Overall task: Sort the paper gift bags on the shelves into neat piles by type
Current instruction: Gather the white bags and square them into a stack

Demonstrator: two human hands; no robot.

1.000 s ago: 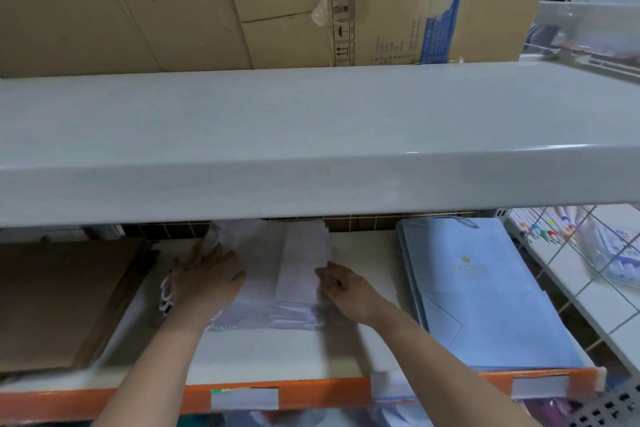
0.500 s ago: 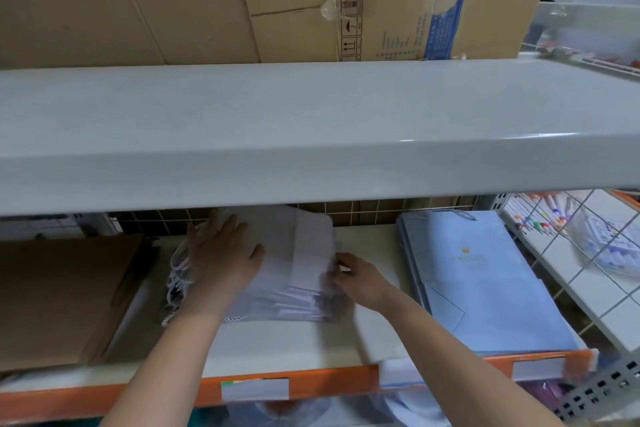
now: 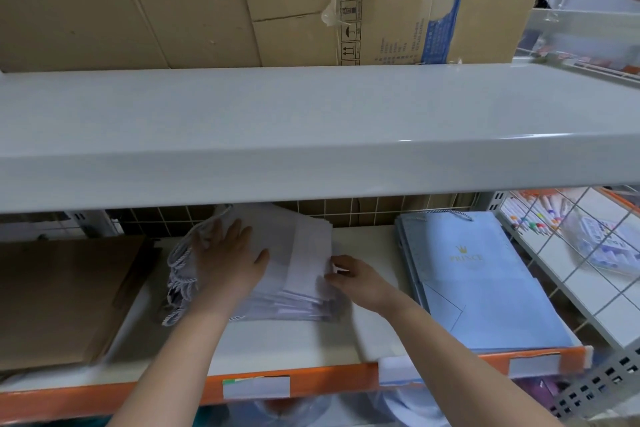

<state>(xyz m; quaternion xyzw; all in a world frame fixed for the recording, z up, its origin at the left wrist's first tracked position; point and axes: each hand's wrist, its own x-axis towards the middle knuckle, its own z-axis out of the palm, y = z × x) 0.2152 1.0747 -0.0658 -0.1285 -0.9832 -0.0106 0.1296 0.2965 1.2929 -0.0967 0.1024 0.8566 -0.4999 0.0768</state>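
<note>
Three piles on the lower shelf [image 3: 298, 340]: brown paper bags [image 3: 59, 302] at left, pale lilac gift bags [image 3: 298, 260] in the middle, light blue gift bags [image 3: 485, 284] at right. Lilac pile: flat, edges fanned unevenly, twisted cord handles spilling leftward. Left hand [image 3: 225, 263] lies open, palm flat on the pile. Right hand [image 3: 360, 281] has fingers loosely curled against the pile's right edge.

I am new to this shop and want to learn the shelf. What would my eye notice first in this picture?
First, the two hands on the pile of pale lilac gift bags in the middle of the lower shelf: the left hand lies flat on top, the right hand touches its right edge. To the right lies a neat stack of light blue bags, and large cardboard boxes stand on the shelf above.
</note>
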